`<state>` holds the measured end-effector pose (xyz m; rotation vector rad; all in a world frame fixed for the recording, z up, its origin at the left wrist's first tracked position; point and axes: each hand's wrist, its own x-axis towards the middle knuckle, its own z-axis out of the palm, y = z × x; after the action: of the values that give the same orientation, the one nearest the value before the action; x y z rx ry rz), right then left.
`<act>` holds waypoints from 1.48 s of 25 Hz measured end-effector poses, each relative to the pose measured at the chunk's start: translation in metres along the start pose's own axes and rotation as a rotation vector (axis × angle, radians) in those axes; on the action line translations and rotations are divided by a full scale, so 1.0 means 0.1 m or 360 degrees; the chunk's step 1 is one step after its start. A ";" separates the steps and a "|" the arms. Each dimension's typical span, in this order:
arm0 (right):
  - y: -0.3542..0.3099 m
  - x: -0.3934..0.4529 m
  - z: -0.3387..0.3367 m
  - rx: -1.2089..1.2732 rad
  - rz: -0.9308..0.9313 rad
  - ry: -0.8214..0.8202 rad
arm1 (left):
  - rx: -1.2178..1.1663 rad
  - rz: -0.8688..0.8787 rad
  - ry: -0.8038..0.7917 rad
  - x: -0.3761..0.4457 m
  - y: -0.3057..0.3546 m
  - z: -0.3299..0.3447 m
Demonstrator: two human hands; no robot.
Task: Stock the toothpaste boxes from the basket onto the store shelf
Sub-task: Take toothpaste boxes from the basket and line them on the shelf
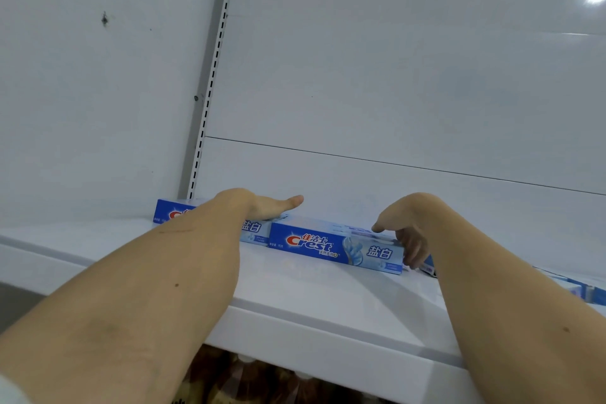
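Two blue toothpaste boxes stand on their long edges in a row on the white store shelf (311,302), against its back panel. My left hand (262,207) lies flat, fingers stretched out, on top of the left toothpaste box (177,211), whose middle my forearm hides. My right hand (410,233) grips the right end of the middle toothpaste box (331,248), thumb on top and fingers curled over the end. More blue toothpaste boxes (580,289) lie further right, partly behind my right arm. The basket is out of view.
A slotted metal upright (213,75) runs up the white back wall at the left. Below the shelf's front edge, brownish packaged goods (236,374) show on a lower level. A light glare sits at the top right.
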<state>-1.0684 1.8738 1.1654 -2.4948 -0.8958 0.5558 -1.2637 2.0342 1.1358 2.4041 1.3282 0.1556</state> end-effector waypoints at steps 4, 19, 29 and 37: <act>0.01 0.00 0.07 0.0502 -0.0068 -0.0029 | 0.0126 0.0125 -0.0077 -0.08 0.11 0.00; -0.02 0.39 0.06 0.0883 -0.0049 0.0023 | 0.0178 0.0070 -0.0019 0.08 0.10 0.00; 0.34 -0.86 -0.54 0.0688 -0.0551 0.0458 | -0.0386 0.0842 0.0387 -0.65 0.82 -0.20; 1.69 -1.84 -1.18 -0.0168 -0.0455 0.0304 | -0.0140 0.0851 -0.0278 -1.92 1.99 0.43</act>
<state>-1.0567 1.6030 1.2169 -2.4008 -1.2033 0.1775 -1.1995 1.7672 1.1897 2.5708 0.5702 0.1389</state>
